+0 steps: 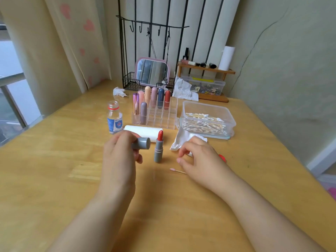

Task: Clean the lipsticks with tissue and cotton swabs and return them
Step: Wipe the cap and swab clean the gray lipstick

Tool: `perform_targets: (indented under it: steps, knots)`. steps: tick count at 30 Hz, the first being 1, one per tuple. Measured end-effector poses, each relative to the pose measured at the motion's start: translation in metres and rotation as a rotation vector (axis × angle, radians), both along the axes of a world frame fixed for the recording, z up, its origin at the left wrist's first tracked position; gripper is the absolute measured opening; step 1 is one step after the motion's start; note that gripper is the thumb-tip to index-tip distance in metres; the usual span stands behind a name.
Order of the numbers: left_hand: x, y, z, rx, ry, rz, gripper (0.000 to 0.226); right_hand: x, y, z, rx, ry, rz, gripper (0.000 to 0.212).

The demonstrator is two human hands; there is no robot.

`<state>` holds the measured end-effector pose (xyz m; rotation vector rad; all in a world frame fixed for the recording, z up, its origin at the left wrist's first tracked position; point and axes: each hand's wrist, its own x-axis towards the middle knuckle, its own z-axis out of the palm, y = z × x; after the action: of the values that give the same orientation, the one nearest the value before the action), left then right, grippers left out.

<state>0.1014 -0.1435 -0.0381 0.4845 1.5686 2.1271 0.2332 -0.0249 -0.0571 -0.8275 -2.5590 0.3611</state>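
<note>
An open lipstick [159,148] stands upright on the counter [54,160] between the two hands, its red tip bare and its grey case resting on its base. The left hand [121,151] grips the grey cap [141,143], held on its side just beside the lipstick. The right hand [199,157] hovers low with its fingers loosely curved and holding nothing, its fingertips just above a used cotton swab [177,171] lying on the wood. A crumpled tissue [183,142] sits behind that hand, near the tub of fresh swabs [207,119]. The clear organiser [158,115] behind holds the other lipsticks, with several slots free. It looks like the cleaning of this one is about over or pausing. Next, I'd guess, either the swab gets picked up for another pass, or the cap needs lining up over the tip and pressing down before the lipstick goes back into a slot.
</note>
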Motion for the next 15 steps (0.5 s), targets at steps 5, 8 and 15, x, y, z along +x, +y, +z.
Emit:
perform_targets:
  steps: [5,8,15]
  knots:
    - [-0.018,0.007,-0.015,-0.206,0.041,0.069,0.018,0.005,-0.006,-0.015,-0.032,-0.110,0.007,0.010]
    - [-0.024,0.007,-0.021,-0.361,0.158,0.022,0.009,0.005,-0.006,-0.018,-0.092,-0.115,0.008,0.008]
    - [-0.037,0.011,-0.023,-0.587,0.366,-0.097,0.014,0.005,-0.011,-0.009,-0.147,0.016,0.000,0.013]
